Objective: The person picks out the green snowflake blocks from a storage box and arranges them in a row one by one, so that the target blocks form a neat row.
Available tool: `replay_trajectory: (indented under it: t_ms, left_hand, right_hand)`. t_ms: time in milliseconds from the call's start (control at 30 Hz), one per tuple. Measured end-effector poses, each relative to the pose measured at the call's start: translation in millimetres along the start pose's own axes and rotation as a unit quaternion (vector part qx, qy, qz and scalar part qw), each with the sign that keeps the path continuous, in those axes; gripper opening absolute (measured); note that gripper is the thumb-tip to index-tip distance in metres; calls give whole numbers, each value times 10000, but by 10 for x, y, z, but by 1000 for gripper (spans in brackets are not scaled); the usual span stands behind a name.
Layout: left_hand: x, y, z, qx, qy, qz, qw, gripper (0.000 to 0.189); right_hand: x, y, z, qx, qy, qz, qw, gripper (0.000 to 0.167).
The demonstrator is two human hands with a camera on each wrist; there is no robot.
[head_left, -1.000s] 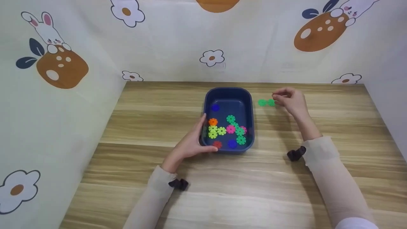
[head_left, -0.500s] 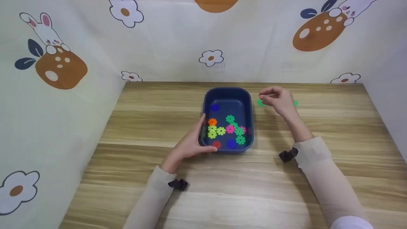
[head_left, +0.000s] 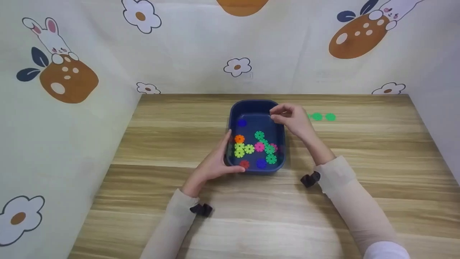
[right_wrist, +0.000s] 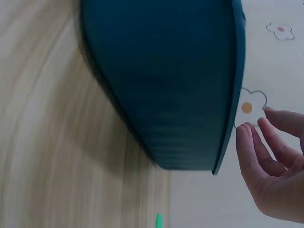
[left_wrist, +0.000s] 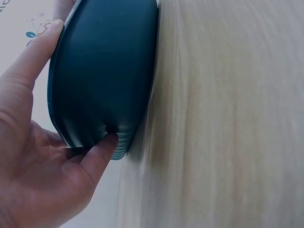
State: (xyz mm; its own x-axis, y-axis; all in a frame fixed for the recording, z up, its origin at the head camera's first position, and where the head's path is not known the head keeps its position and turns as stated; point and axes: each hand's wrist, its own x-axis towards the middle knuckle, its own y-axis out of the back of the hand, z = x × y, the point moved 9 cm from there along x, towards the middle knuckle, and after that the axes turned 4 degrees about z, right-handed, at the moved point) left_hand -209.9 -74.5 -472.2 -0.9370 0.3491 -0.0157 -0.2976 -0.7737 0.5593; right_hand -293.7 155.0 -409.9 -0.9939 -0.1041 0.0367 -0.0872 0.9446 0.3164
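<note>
A dark blue plastic bin (head_left: 257, 172) stands on the table, holding several snowflake-shaped plastic discs. Among them are an orange disc (head_left: 239, 139), a pink disc (head_left: 259, 146), a red disc (head_left: 244, 164) and a yellow disc (head_left: 249, 149). My left hand (head_left: 214, 162) grips the bin's near left corner, its thumb along the front and its fingers at the left wall. Over the bin's far right rim hovers my right hand (head_left: 293, 117), thumb and fingers loosely bent. No object shows between its fingertips in the right wrist view.
Green discs lie on the table right of the bin, one green disc (head_left: 330, 117) farthest out; my right hand partly hides this group. A patterned cloth wall (head_left: 194, 61) rises behind the wooden table (head_left: 161, 144).
My right hand has moved left from above the green discs to the bin's right rim, uncovering discs on the right. The left hand and bin stay in place.
</note>
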Motion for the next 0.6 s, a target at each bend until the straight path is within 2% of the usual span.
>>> replay_trajectory:
  t_ms: [200,333,467,600]
  left_hand:
    - [8,-5,0,-70,-47,44,10000,125]
    - [6,-6,-3,-37,-55,34,10000,125]
    - [3,-8,-1,26,-25,6,10000,124]
    - [0,-7,7,119,19,-18,9999,125]
  right_hand:
    - [-35,-301,-51,-387,108,-367,9985,28]
    - [-50,-511,-44,-432,167,-674,9967,31]
    - [-55,-676,21,-621,158,-894,9939,37]
    - [-36,-769,127,-1040,-1,-934,9902,41]
